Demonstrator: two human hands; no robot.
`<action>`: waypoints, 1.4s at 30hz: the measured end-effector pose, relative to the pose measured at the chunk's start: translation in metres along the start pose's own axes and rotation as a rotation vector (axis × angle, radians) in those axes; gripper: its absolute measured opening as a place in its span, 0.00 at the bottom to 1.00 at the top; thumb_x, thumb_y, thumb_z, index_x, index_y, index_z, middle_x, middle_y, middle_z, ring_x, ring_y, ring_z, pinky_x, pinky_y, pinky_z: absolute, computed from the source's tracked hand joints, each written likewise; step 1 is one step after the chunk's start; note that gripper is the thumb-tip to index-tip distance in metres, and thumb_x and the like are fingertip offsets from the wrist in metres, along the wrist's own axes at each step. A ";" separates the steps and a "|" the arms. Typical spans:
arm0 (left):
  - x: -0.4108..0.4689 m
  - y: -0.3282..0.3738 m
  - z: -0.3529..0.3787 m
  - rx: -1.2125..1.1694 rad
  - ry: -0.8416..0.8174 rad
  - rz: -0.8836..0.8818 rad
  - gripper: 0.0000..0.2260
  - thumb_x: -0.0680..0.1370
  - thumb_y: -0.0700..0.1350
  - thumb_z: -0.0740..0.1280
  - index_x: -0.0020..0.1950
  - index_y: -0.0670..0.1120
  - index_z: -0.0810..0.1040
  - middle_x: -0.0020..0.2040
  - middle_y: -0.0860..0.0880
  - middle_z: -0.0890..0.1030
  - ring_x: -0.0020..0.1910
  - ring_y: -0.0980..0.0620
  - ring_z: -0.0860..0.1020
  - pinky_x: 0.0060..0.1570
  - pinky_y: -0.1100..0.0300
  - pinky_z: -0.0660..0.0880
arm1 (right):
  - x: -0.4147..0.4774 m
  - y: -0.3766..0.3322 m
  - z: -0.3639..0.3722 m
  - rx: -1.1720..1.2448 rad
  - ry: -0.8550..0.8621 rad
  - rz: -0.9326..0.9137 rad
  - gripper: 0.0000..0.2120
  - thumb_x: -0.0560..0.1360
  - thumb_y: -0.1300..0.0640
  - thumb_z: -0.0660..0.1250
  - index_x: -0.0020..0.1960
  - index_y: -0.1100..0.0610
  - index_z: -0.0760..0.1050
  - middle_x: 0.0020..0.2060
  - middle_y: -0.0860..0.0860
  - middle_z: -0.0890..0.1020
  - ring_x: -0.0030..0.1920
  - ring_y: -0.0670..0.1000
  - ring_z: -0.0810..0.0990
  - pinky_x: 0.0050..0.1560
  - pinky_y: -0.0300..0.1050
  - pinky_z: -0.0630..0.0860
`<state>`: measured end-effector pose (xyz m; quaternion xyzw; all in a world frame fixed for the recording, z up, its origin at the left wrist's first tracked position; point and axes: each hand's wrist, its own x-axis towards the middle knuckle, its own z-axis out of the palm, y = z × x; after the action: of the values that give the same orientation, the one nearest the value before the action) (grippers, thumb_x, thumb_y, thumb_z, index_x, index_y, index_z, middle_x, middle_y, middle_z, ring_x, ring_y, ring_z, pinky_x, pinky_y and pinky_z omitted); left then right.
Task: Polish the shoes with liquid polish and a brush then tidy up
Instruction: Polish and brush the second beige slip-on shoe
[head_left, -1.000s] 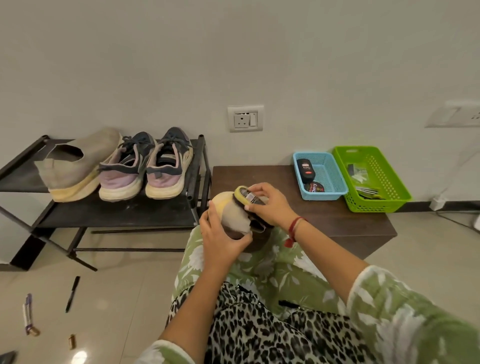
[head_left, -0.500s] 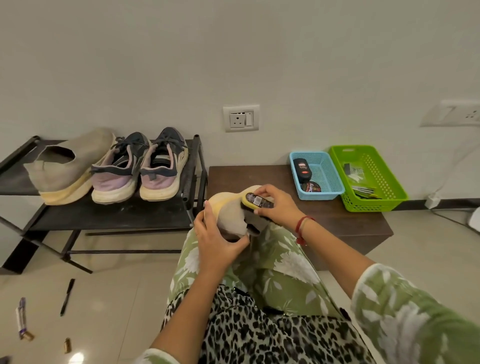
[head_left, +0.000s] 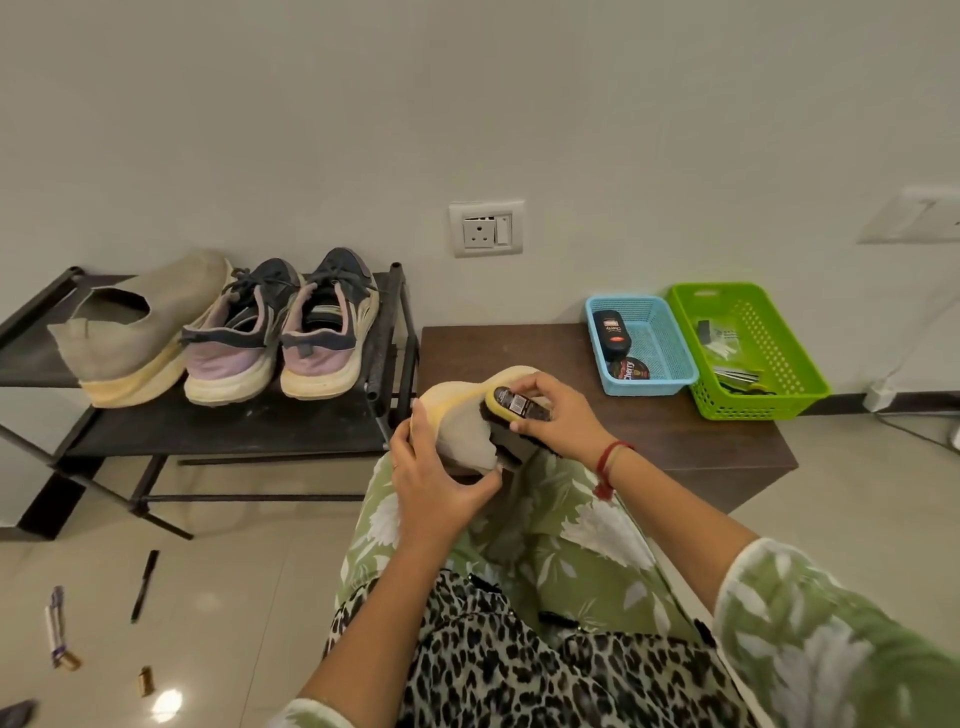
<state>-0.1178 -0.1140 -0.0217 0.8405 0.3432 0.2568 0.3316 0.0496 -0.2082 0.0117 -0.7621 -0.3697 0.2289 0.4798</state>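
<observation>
Two hands on one shoe: the left hand (head_left: 441, 467) cups the beige shoe (head_left: 462, 431) over her lap, grip wrapped round its heel end, while the right hand (head_left: 550, 410) pinches the brush (head_left: 514, 410) against the upper. Compared with a second ago, the brush has slid along toward the toe, so brushing is underway. Its mate (head_left: 135, 327) waits far left on the rack (head_left: 234, 426); polish (head_left: 612, 332) sits in the blue basket (head_left: 670, 358) on the bench (head_left: 519, 348).

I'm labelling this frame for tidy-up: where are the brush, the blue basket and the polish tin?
brush (head_left: 515, 405), head view, on its labelled back.
blue basket (head_left: 666, 347), head view, on its bare mesh floor.
polish tin (head_left: 630, 371), head view, on its lid.
</observation>
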 end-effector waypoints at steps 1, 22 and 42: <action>0.000 0.000 0.000 -0.015 -0.001 -0.011 0.52 0.61 0.66 0.68 0.78 0.49 0.49 0.66 0.45 0.61 0.62 0.44 0.66 0.59 0.49 0.71 | -0.001 -0.002 -0.001 0.050 -0.034 -0.015 0.20 0.68 0.66 0.75 0.57 0.59 0.74 0.53 0.48 0.77 0.55 0.43 0.76 0.60 0.40 0.73; 0.000 0.000 -0.002 -0.078 -0.012 -0.075 0.53 0.58 0.65 0.66 0.78 0.48 0.51 0.66 0.44 0.60 0.63 0.49 0.64 0.56 0.59 0.65 | 0.011 0.004 0.007 -0.130 -0.279 -0.056 0.20 0.68 0.61 0.76 0.57 0.52 0.73 0.54 0.44 0.76 0.58 0.44 0.75 0.61 0.37 0.71; 0.001 0.001 -0.007 -0.061 -0.029 -0.115 0.52 0.58 0.66 0.67 0.78 0.50 0.51 0.66 0.46 0.60 0.62 0.46 0.67 0.55 0.58 0.66 | 0.007 0.027 0.004 -0.334 -0.131 0.154 0.15 0.72 0.56 0.71 0.58 0.50 0.73 0.56 0.50 0.78 0.58 0.52 0.76 0.60 0.48 0.73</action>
<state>-0.1217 -0.1114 -0.0160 0.8126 0.3780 0.2356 0.3760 0.0605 -0.2074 -0.0149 -0.8406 -0.3737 0.2492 0.3028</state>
